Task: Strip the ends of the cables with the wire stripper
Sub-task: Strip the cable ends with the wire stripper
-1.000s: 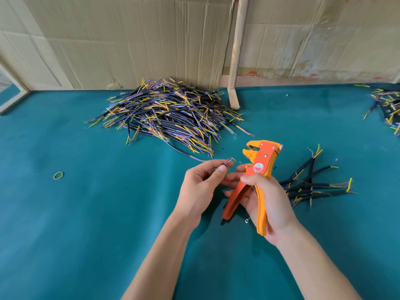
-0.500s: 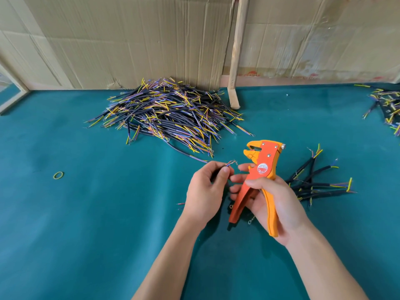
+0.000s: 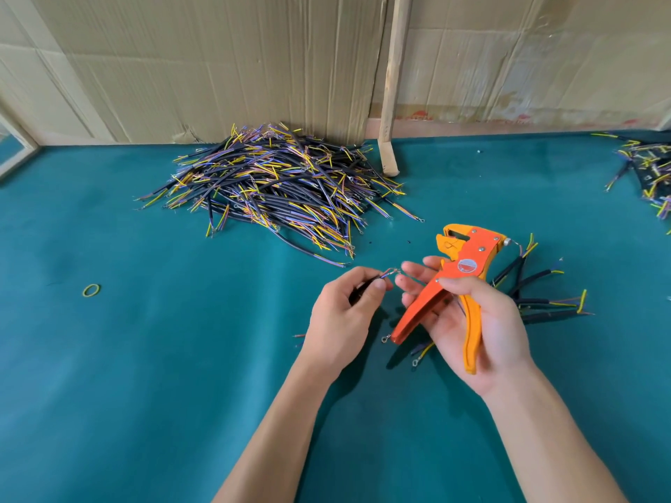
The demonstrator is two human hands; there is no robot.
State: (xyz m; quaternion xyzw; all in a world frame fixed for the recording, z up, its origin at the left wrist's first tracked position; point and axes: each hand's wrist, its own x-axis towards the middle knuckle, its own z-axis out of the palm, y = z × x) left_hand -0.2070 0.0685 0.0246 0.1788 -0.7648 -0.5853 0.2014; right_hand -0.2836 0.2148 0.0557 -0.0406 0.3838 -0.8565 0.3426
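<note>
- While the left hand (image 3: 343, 314) pinches a short dark cable (image 3: 377, 279) between thumb and forefinger just below the middle of the frame, the cable's thin coloured ends poke out toward the right.
- The right hand (image 3: 475, 321), right of centre, grips the orange wire stripper (image 3: 459, 281) with the thumb over its body and one handle lying across the palm; its fingertips reach toward the cable's ends.
- The stripper's head points up and to the left, with its handles spread apart.
- A small bunch of cables (image 3: 537, 295) lies on the teal table (image 3: 145, 357) just behind the right hand.
- A large cable heap (image 3: 279, 186) sits in the upper middle, against the cardboard wall (image 3: 218, 67).
- A yellow-green rubber band (image 3: 91, 290) lies at the left.
</note>
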